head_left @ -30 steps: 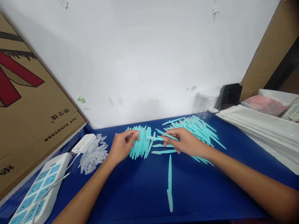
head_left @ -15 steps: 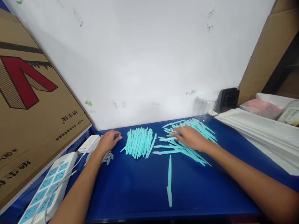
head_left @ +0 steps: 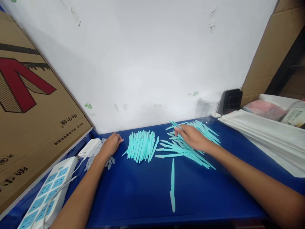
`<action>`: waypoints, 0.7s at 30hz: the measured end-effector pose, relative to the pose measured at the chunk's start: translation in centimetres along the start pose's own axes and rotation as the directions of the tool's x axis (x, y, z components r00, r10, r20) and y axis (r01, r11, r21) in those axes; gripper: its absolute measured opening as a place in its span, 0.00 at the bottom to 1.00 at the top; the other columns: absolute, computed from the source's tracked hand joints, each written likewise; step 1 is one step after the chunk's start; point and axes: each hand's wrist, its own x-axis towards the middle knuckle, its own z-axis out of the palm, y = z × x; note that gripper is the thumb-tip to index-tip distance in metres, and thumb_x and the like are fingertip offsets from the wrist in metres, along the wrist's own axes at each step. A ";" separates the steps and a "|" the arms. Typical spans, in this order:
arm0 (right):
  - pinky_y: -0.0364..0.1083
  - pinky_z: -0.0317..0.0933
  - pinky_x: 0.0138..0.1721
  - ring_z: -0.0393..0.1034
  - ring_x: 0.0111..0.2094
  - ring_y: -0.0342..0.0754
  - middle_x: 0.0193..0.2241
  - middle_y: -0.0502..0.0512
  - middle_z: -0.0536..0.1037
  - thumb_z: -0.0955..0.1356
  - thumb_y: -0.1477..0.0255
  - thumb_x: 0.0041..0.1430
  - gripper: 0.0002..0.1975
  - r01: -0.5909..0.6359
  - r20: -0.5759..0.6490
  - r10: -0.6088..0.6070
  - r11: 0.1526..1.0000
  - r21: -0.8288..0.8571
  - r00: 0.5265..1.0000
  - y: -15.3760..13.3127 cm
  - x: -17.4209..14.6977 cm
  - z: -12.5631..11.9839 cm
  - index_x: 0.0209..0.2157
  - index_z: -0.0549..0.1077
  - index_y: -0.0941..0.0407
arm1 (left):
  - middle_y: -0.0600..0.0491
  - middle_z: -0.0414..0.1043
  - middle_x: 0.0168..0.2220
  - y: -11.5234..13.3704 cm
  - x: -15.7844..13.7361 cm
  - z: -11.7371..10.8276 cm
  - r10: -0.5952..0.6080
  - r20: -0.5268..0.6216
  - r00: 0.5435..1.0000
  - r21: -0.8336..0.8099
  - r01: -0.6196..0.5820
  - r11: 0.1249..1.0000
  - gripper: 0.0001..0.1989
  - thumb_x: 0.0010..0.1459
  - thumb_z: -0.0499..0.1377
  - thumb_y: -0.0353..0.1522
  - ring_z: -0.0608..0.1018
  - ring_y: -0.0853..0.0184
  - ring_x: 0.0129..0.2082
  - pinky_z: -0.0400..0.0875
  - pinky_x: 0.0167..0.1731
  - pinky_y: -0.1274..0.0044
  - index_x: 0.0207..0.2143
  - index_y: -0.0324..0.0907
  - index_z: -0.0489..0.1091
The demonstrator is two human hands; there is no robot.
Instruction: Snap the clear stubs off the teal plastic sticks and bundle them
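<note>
Several turquoise eyebrow razors stick out of my right hand, whose fingers are closed around them. Below that hand a loose, fanned-out pile of the same razors covers the table. To the left lies a tighter bundle of eyebrow razors, mostly side by side. One single razor rests apart, nearer the front edge. My left hand is at the small clear plastic caps, partly covering them. Its fingertips are pinched together, and what is between them cannot be made out.
A white power strip with cables and a white adapter lie at the left, beside a large cardboard box. A clear plastic jar and a black tray stand at the back right. White foam sheets are stacked at the right.
My right hand has risen slightly from the pile, and the razors in it now tilt upward. My left hand has closed its fingers a little more beside the caps.
</note>
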 end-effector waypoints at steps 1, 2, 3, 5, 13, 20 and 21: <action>0.48 0.59 0.36 0.71 0.31 0.53 0.28 0.54 0.75 0.52 0.53 0.74 0.29 -0.010 0.012 0.010 0.999 0.030 1.000 -0.2 0.0 -0.1 0.36 0.76 0.55 | 0.44 0.73 0.40 0.0 0.0 0.1 0.000 -0.001 1.000 0.005 0.000 1.000 0.12 0.67 0.52 0.40 0.76 0.55 0.40 0.68 0.40 0.68 0.37 0.43 0.70; 0.48 0.59 0.36 0.70 0.30 0.52 0.26 0.53 0.74 0.52 0.53 0.74 0.29 -0.019 0.028 0.017 0.998 0.056 0.999 -0.4 -0.1 -0.1 0.37 0.75 0.54 | 0.44 0.73 0.41 -0.1 0.0 0.1 0.003 0.001 1.000 0.003 -0.003 1.000 0.12 0.67 0.51 0.39 0.77 0.55 0.40 0.68 0.40 0.68 0.37 0.42 0.70; 0.48 0.59 0.36 0.70 0.30 0.52 0.26 0.53 0.74 0.52 0.52 0.73 0.29 -0.022 0.047 0.019 0.997 0.076 0.999 -0.6 -0.1 -0.1 0.37 0.75 0.54 | 0.44 0.73 0.41 0.0 0.0 0.2 0.007 0.005 1.000 -0.002 -0.007 1.000 0.12 0.67 0.50 0.39 0.77 0.55 0.39 0.68 0.40 0.68 0.38 0.42 0.70; 0.49 0.60 0.38 0.71 0.33 0.53 0.30 0.55 0.75 0.54 0.53 0.73 0.27 -0.017 0.072 0.009 0.995 0.101 0.997 -0.8 -0.2 -0.1 0.38 0.74 0.55 | 0.44 0.74 0.41 0.0 -0.1 0.2 0.015 0.011 1.000 -0.017 -0.015 1.000 0.12 0.67 0.50 0.37 0.77 0.56 0.39 0.69 0.41 0.68 0.40 0.42 0.70; 0.47 0.57 0.29 0.62 0.27 0.49 0.28 0.51 0.67 0.55 0.54 0.72 0.17 -0.059 0.046 0.055 0.994 0.094 0.997 -0.5 -0.4 0.6 0.34 0.55 0.51 | 0.39 0.72 0.53 0.7 -0.3 0.1 0.043 -0.027 0.999 -0.080 -0.045 0.996 0.22 0.69 0.47 0.35 0.75 0.53 0.52 0.67 0.53 0.64 0.61 0.38 0.64; 0.46 0.57 0.33 0.67 0.29 0.49 0.28 0.52 0.74 0.59 0.54 0.71 0.21 0.124 0.018 -0.128 0.982 0.140 0.992 -1.2 -0.4 0.4 0.33 0.71 0.53 | 0.48 0.72 0.36 4.0 0.0 -1.6 -0.071 -0.186 0.980 -0.469 -0.025 0.883 0.23 0.70 0.46 0.42 0.75 0.61 0.36 0.72 0.43 0.69 0.55 0.40 0.73; 0.46 0.57 0.33 0.67 0.29 0.49 0.28 0.52 0.75 0.59 0.53 0.71 0.22 0.133 0.019 -0.138 0.979 0.152 0.990 -1.3 -0.4 0.4 0.33 0.72 0.53 | 0.50 0.72 0.35 4.6 -0.1 -1.8 -0.091 -0.168 0.982 -0.566 -0.020 0.824 0.23 0.70 0.48 0.44 0.75 0.62 0.33 0.72 0.41 0.70 0.52 0.40 0.74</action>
